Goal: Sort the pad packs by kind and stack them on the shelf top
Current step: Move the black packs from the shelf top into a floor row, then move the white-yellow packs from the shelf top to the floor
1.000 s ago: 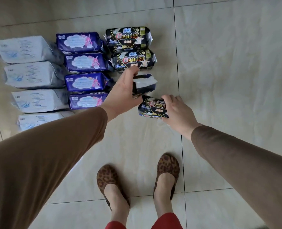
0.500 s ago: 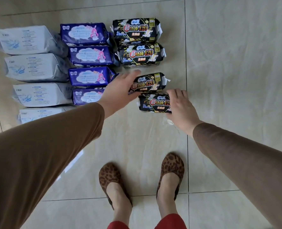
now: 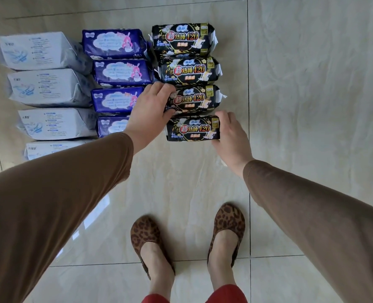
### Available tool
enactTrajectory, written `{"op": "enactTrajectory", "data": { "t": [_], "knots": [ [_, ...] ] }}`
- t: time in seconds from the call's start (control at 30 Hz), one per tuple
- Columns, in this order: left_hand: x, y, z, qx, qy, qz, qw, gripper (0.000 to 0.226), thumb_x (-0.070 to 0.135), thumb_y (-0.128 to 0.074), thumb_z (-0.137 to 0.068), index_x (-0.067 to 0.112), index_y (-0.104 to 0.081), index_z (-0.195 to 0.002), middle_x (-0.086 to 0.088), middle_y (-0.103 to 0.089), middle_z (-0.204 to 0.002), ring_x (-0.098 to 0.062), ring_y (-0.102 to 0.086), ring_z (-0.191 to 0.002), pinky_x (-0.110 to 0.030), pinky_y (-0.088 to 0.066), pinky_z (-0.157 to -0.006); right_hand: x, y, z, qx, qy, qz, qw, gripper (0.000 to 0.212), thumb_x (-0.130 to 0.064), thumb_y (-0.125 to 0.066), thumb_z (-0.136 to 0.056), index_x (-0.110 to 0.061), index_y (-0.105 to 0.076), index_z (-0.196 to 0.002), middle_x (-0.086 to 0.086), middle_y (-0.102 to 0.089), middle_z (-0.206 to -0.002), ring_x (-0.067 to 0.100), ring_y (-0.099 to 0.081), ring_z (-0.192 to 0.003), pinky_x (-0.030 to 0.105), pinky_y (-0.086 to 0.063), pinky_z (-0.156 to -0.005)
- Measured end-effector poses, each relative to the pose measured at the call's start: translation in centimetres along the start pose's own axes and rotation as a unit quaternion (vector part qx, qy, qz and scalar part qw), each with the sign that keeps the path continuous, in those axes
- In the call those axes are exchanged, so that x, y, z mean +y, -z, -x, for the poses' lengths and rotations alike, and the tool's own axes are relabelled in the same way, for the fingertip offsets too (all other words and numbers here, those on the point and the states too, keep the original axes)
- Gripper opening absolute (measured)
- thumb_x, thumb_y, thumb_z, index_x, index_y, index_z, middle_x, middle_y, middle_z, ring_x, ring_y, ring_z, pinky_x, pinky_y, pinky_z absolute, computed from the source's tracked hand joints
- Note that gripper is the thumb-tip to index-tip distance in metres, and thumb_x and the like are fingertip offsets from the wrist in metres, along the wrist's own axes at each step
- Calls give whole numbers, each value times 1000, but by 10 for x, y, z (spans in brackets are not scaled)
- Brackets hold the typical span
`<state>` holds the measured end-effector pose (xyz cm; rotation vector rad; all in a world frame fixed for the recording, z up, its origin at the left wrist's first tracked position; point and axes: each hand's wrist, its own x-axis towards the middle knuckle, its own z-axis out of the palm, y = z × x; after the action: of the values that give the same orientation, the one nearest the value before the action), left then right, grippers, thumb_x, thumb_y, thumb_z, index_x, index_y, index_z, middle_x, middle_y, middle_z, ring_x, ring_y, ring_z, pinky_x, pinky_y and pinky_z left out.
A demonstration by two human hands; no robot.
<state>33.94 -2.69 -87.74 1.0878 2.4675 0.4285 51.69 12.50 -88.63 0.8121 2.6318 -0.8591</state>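
Since half a second ago: third glossy black plastic pad pack (image 3: 195, 99) now set flat and square in its column, no longer tilted; fourth black pad pack (image 3: 194, 128) nudged in tight below it. Left hand (image 3: 149, 112) moved onto the third pack's left end, fingers curled over the upper edge, thumb under, grip holding that pack. Right hand (image 3: 231, 134) at the fourth pack's right end, fingers over its top right corner, thumb at the lower edge, grip holding it.

Counted on the pale glossy tiled floor (image 3: 312, 95): four black packs in the centre column, four purple plastic packs (image 3: 115, 43) in the column just left, five white plastic packs (image 3: 39, 50) at far left, the lowest partly hidden behind the brown sleeve (image 3: 50, 204).

All packs lying flat, long axes left to right across the frame, printed faces up, text reading upright. Columns running from upper frame down toward two leopard-print slippers (image 3: 146, 237) at bottom centre.
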Motion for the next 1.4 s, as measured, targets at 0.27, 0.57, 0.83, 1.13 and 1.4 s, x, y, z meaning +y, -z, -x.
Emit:
{"op": "enactTrajectory", "data": {
  "t": [0.27, 0.57, 0.83, 1.13, 1.4],
  "knots": [
    [10, 5, 14, 30, 43, 18, 998, 50, 17, -69, -87, 12, -49, -132, -9, -48, -132, -29, -45, -118, -40, -39, -101, -11, 9, 5, -7, -36, -36, 999, 68, -5, -67, -82, -14, -38, -141, 10, -46, -127, 30, -54, -102, 40, -51, -74],
    [76, 90, 91, -28, 91, -11, 995, 41, 23, -64, -89, 15, -55, -128, -7, -54, -127, -32, -48, -115, -44, -43, -96, -33, 116, 80, -40, -103, -8, 994, 61, -20, -66, -85, -17, -40, -141, 8, -45, -134, 31, -46, -121, 42, -42, -94],
    [212, 268, 136, -90, 97, -38, 991, 47, 30, -63, -89, 21, -50, -133, -1, -51, -131, -27, -47, -121, -46, -47, -94, -112, 317, 179, -22, -119, -59, 991, 49, -24, -64, -88, -16, -47, -133, 7, -50, -131, 30, -45, -122, 42, -42, -96],
    [366, 489, 132, -23, 57, -45, 997, 52, 38, -65, -87, 23, -50, -134, -2, -53, -131, -26, -46, -123, -43, -44, -98, -200, 575, 232, 27, -17, -77, 997, 41, -28, -67, -89, -16, -57, -127, 4, -57, -130, 28, -47, -125, 42, -40, -103],
    [421, 618, 83, 91, -9, -17, 996, 52, 43, -62, -89, 24, -48, -136, 2, -52, -135, -22, -47, -124, -37, -43, -96, -254, 716, 200, 135, 88, -66, 985, 40, -31, -70, -88, -16, -58, -124, 2, -59, -123, 23, -52, -117, 40, -42, -100]
  ]
}}
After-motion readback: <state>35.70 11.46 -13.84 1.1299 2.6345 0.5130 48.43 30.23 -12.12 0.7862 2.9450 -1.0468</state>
